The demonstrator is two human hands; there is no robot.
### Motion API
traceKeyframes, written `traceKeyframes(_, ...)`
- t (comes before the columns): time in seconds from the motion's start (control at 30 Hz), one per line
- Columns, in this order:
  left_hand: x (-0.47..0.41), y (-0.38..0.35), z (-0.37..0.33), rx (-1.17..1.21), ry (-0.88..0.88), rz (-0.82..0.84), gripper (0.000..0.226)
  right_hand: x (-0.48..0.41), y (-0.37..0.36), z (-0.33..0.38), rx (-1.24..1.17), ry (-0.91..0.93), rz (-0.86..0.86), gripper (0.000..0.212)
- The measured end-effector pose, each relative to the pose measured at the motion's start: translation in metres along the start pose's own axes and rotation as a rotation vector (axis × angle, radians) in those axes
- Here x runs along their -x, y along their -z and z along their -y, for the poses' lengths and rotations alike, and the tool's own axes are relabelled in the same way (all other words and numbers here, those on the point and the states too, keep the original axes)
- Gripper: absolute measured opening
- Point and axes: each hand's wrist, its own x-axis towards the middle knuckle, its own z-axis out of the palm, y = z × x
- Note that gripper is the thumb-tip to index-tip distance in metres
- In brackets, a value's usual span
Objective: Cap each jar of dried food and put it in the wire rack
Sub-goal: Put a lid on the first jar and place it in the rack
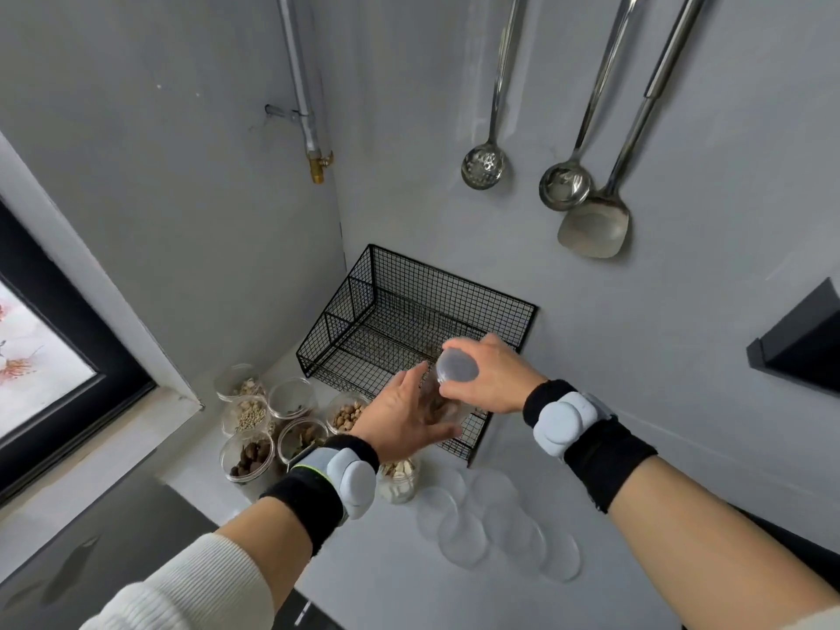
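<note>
A clear jar (438,406) of brown dried food is gripped from the side by the left hand (400,418), with the fingers on the far side of it and the thumb on the near side. Its grey-looking lid (456,366) is clasped from above by the right hand (493,379), whose fingers are curled round the rim. Whether the lid is fully seated cannot be told. The jar is held tilted in the air above the front right part of the black wire rack (409,275), which is set in the corner on the pale counter (386,561).

Seven open jars (247,456) of dried food are grouped just left of the rack. A heap of loose lids (477,525) is spread on the counter in front of it. A skimmer (484,168), a ladle (565,186) and a spatula (593,225) are hung on the wall above.
</note>
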Motion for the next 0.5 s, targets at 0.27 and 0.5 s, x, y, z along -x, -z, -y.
traceKeyframes(0.27,-0.049,-0.003,-0.014,-0.061,-0.081,-0.007,0.085,-0.036,0.047,-0.04,-0.038,-0.15,-0.202,0.084)
traceKeyframes(0.5,-0.082,-0.017,-0.016,-0.076,-0.06,0.029,0.08,-0.067,0.049,-0.062,0.018,-0.164,-0.233,0.067)
